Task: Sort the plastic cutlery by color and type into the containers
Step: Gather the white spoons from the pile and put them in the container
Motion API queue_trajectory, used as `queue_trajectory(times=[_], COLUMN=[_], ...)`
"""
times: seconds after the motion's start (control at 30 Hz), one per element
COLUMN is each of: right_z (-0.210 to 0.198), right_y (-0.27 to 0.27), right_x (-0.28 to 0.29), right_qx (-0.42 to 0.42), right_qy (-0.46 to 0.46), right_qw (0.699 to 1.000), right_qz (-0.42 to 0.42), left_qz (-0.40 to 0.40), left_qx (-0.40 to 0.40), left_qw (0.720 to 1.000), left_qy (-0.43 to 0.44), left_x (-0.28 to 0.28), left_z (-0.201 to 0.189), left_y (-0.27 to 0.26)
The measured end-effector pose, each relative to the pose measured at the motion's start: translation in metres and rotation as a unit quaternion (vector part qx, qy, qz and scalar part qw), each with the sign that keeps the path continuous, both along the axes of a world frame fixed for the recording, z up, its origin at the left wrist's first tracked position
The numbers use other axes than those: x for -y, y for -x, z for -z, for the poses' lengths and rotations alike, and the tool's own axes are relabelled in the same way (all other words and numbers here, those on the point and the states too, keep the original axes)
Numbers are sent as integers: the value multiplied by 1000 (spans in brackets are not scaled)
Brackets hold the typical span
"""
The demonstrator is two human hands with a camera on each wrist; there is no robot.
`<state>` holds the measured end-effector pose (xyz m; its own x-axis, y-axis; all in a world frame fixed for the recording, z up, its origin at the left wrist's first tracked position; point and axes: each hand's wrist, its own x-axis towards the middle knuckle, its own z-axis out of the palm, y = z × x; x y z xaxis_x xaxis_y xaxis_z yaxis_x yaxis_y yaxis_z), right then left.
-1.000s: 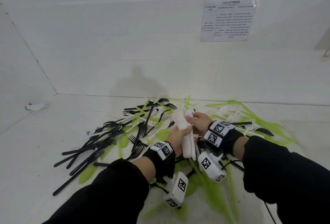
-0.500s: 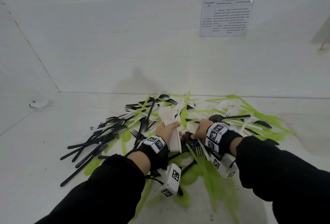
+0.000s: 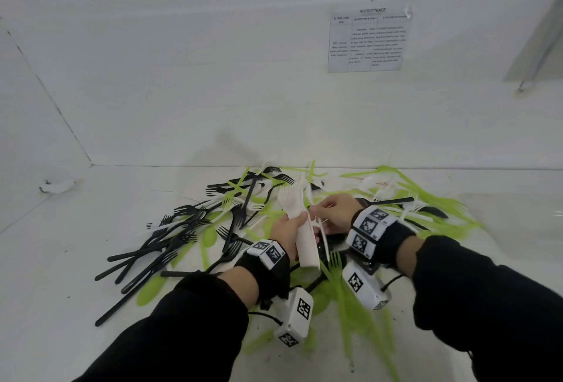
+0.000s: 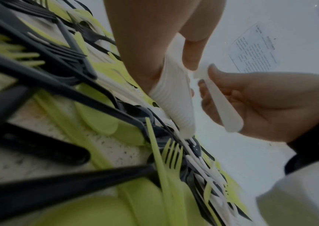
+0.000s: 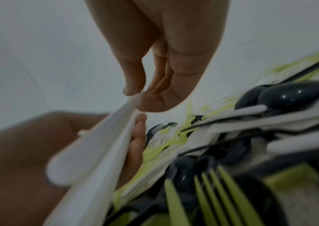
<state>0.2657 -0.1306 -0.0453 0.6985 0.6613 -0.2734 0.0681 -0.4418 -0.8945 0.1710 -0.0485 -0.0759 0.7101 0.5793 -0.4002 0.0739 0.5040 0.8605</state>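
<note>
Head view: the left hand [image 3: 286,229] grips a stack of white forks [image 3: 300,229] above the mixed pile [image 3: 213,223] on the table [image 3: 61,259]. The right hand [image 3: 333,214] pinches one white piece [image 3: 320,224] beside the stack.

Left wrist view: fingers [image 4: 190,53] curl round the ridged stack [image 4: 174,97]; the right hand [image 4: 261,104] holds a white handle [image 4: 224,110].

Right wrist view: thumb and fingers [image 5: 135,82] nip the white piece's [image 5: 100,146] tip.

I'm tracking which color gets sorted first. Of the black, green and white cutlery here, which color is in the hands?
White: the left hand grips a stack of white cutlery, and the right hand pinches a single white piece. Black forks and green cutlery lie loose.
</note>
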Motion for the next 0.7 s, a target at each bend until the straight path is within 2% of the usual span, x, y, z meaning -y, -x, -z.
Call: queue_trajectory(times=[0.13, 0.33, 0.4, 0.5, 0.57, 0.63, 0.7], right_z=[17, 19, 15, 12, 10, 9, 11], right_y=[16, 24, 26, 26, 23, 15, 11], right_x=[-7, -18, -23, -31, -36, -40, -44], right_qx=[77, 85, 74, 4, 9, 118, 186], right_qy=[-2, -31, -37, -33, 15, 131, 223], right_qw=[997, 996, 996, 998, 1000, 984, 954], right_qz=[-5, 9, -20, -52, -26, -34, -67], left_qz=[-30, -30, -34, -55, -53, -51, -53], left_qx=[-20, -3, 6, -10, -15, -6, 4], left_qw=[999, 1000, 999, 998, 996, 997, 998], left_qy=[4, 8, 2, -41, -64, -61, -41], left_x=[-3, -13, -19, -27, -32, -36, -38], left_z=[2, 1, 2, 1, 0, 0, -2], left_y=[0, 12, 15, 22, 27, 31, 35])
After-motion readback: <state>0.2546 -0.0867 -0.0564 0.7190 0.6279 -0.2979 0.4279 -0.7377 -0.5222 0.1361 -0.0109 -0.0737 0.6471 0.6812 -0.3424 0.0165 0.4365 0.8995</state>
